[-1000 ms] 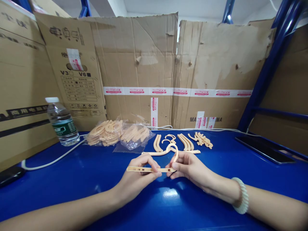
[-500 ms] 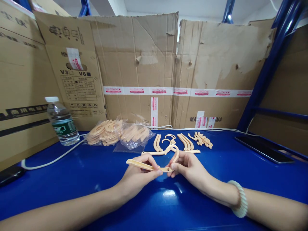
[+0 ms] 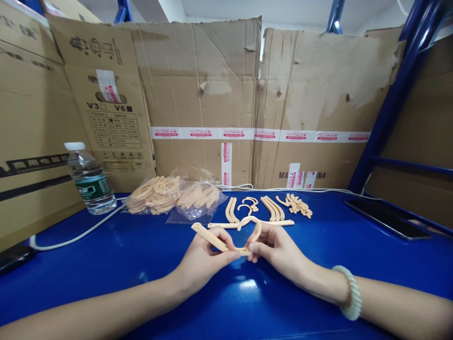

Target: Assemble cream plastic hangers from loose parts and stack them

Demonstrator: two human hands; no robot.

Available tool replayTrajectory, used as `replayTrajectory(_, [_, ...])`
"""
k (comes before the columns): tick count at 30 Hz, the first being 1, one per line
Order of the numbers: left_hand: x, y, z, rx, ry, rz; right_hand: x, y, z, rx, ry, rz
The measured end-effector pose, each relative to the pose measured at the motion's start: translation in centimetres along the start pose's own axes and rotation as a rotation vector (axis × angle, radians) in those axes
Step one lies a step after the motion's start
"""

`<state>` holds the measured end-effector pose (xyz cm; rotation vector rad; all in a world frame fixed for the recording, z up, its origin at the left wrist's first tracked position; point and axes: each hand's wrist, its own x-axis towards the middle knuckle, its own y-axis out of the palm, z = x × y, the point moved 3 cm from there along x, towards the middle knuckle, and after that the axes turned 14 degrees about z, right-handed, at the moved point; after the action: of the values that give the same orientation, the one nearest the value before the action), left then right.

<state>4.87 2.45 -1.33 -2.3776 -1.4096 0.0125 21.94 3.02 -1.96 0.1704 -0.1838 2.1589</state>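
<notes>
Between thumb and fingers, my left hand pinches a cream plastic hanger arm, its free end tilted up to the left. My right hand grips a cream hanger hook near its lower end, with the curve rising and opening left. The two pieces meet between my fingertips; whether they are locked together is hidden. Just behind the hands lie a flat hanger piece, curved hanger arms, more curved arms and loose hooks.
Small hooks lie in a pile at the right. Clear bags of hanger parts and a water bottle stand back left. A black phone lies at the right. Cardboard walls off the back of the blue table.
The hanger arm in my left hand has tilted steeper, its free end higher and slightly right. The hook in my right hand has dipped and turned slightly. Both hands stay almost in place.
</notes>
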Motion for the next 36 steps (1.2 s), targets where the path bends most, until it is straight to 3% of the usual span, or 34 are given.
replayTrajectory(5, [0.0, 0.1, 0.1, -0.020, 0.026, -0.001, 0.0, 0.3, 0.0, -0.002, 0.018, -0.007])
replayTrajectory(10, [0.3, 0.0, 0.4, -0.279, -0.037, -0.071, 0.1, 0.4, 0.6, -0.036, 0.006, -0.024])
replayTrajectory(17, [0.7, 0.6, 1.0, -0.287, -0.034, 0.104, 0.2, 0.9, -0.3, 0.047, 0.037, 0.070])
replayTrajectory(22, [0.5, 0.5, 0.7, -0.368, -0.078, 0.078, 0.3, -0.1, 0.5, 0.024, 0.040, 0.060])
replayTrajectory(25, [0.4, 0.2, 0.6, -0.392, -0.104, 0.040, 0.8, -3.1, 2.0, -0.171, -0.055, -0.041])
replayTrajectory(28, [0.4, -0.1, 0.7, -0.419, -0.109, 0.012, 1.2, -6.8, 3.5, -0.572, -0.128, -0.078])
replayTrajectory(32, [0.5, -0.2, 0.8, -0.434, -0.113, 0.013, 1.5, -9.9, 4.1, -1.213, -0.116, 0.118])
replayTrajectory(36, [0.6, -0.2, 0.8, -0.422, -0.118, 0.011, 1.6, -10.7, 3.4, -1.442, 0.002, 0.267])
